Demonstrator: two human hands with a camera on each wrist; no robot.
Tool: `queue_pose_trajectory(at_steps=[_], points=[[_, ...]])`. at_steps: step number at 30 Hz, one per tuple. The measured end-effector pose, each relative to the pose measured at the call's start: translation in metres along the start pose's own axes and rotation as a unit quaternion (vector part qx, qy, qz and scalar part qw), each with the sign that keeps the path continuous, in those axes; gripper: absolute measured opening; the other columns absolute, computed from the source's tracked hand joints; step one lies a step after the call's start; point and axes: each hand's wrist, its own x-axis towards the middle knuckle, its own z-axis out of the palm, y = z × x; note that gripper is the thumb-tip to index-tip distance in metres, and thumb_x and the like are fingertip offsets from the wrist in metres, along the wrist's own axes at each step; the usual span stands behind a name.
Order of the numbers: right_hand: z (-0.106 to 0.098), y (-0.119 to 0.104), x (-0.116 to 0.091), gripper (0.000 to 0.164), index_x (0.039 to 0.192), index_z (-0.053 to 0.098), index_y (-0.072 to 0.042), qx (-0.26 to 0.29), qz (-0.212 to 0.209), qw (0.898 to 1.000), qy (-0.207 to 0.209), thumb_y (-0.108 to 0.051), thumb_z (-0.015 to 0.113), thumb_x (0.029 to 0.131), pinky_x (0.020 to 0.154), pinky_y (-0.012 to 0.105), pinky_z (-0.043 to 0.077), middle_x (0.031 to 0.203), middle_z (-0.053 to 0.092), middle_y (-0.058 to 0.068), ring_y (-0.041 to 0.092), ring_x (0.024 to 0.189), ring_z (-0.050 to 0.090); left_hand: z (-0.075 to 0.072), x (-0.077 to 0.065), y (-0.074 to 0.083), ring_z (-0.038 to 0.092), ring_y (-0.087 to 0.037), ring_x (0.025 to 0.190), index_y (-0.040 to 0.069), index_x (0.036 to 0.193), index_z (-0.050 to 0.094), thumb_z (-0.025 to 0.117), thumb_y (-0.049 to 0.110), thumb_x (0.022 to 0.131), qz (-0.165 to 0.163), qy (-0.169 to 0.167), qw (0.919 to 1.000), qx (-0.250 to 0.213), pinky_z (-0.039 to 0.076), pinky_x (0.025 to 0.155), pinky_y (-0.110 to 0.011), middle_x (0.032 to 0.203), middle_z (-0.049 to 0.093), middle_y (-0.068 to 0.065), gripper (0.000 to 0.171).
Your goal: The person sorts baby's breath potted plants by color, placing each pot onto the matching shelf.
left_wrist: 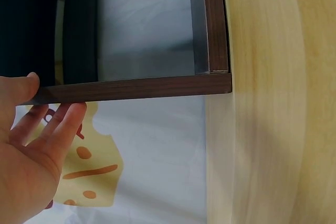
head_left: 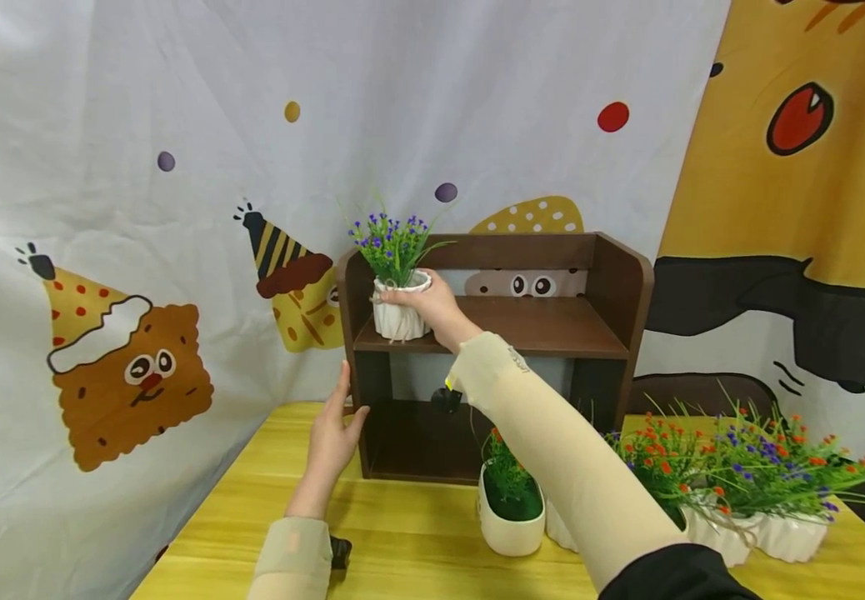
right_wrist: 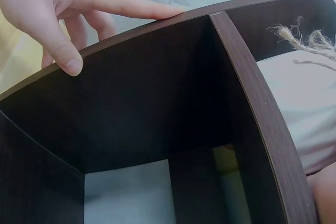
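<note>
My right hand (head_left: 436,308) grips a white fluted pot with purple flowers (head_left: 400,323) at the left end of the upper board of a dark brown two-tier shelf (head_left: 537,325). In the right wrist view the pot (right_wrist: 294,103) shows partly, with a twine bow; whether its base touches the board is hard to tell. My left hand (head_left: 333,442) holds the front edge of the shelf's left side panel (left_wrist: 131,87). Its thumb lies on the inner side and its fingers on the outer side, as the left wrist view shows.
A white oval pot (head_left: 511,533) with a green plant stands before the shelf. Several white pots with red and purple flowers (head_left: 732,458) stand at the right of the wooden table (head_left: 417,533). A printed curtain (head_left: 215,83) hangs behind. A small black object (head_left: 445,400) shows inside the lower tier.
</note>
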Motion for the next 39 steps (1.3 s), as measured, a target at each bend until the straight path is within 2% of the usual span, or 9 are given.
queue_pose_trajectory(at_steps=[6,24,28,34,39], points=[[0.001,0.002,0.000,0.080,0.143,0.040,-0.006,0.002,0.001,1.000,-0.005,-0.027,0.082,0.078,0.102,0.040,0.040,0.134,0.051,0.009,0.025,0.120,0.050,0.001,-0.001,-0.001,0.066,-0.037,0.093,0.026,0.157,0.018,0.069,0.005,0.090,-0.010,-0.006,0.9999,0.002,0.053,0.079,-0.052,0.133,0.054,-0.024,0.087],[-0.001,0.003,0.006,0.078,0.143,0.039,-0.005,0.008,0.008,1.000,-0.025,-0.028,0.080,0.081,0.102,0.040,0.040,0.133,0.050,0.010,0.024,0.119,0.050,0.001,0.001,0.000,0.065,-0.038,0.095,0.024,0.157,0.020,0.069,0.004,0.089,0.002,0.009,0.9999,0.006,0.051,0.082,-0.053,0.130,0.056,-0.025,0.086],[-0.005,0.000,0.004,0.084,0.149,0.031,-0.007,0.002,0.026,0.999,-0.036,-0.031,0.078,0.083,0.105,0.041,0.038,0.142,0.044,0.011,0.026,0.126,0.046,0.003,0.000,0.001,0.065,-0.039,0.094,0.023,0.157,0.019,0.069,0.003,0.088,0.008,0.013,0.9999,0.008,0.052,0.080,-0.054,0.129,0.056,-0.027,0.087],[-0.016,-0.007,-0.001,0.092,0.155,0.022,-0.013,-0.005,0.055,0.997,-0.047,-0.039,0.075,0.084,0.112,0.046,0.027,0.156,0.024,0.011,0.028,0.141,0.027,0.005,0.000,0.000,0.065,-0.038,0.096,0.023,0.157,0.018,0.068,0.005,0.090,-0.002,0.003,1.0000,0.007,0.052,0.081,-0.052,0.131,0.055,-0.026,0.086],[-0.030,-0.014,-0.011,0.084,0.153,0.024,-0.013,-0.004,0.046,0.997,-0.060,-0.038,0.071,0.088,0.112,0.048,0.025,0.153,0.027,0.012,0.027,0.140,0.027,0.002,0.002,-0.001,0.062,-0.038,0.103,0.027,0.157,0.014,0.067,0.007,0.092,-0.021,-0.013,0.9997,0.008,0.050,0.085,-0.053,0.136,0.052,-0.023,0.086]])
